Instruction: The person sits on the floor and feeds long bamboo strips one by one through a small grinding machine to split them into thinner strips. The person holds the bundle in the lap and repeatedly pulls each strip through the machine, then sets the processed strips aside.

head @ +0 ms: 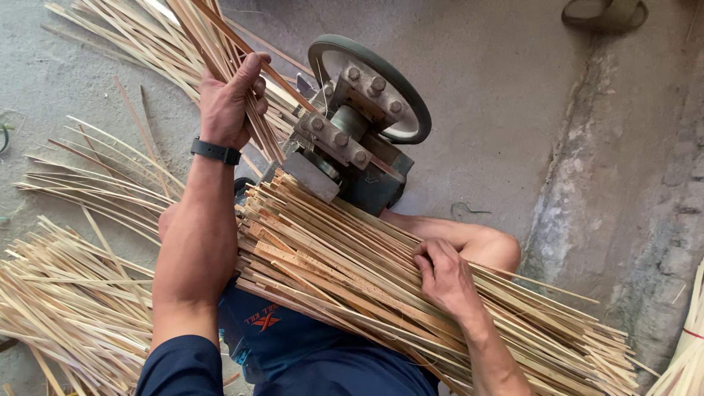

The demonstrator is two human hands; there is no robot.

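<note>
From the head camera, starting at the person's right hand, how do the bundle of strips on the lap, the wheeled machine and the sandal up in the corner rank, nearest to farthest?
1. Bundle of bamboo strips: under the right hand, which rests on it.
2. Machine with the wheel: above and to the left, beyond the bundle.
3. Sandal: top edge of the floor, farthest.

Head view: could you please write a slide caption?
Left hand grips bamboo strips beside a wheeled machine; right hand rests on a lap bundle.
</note>
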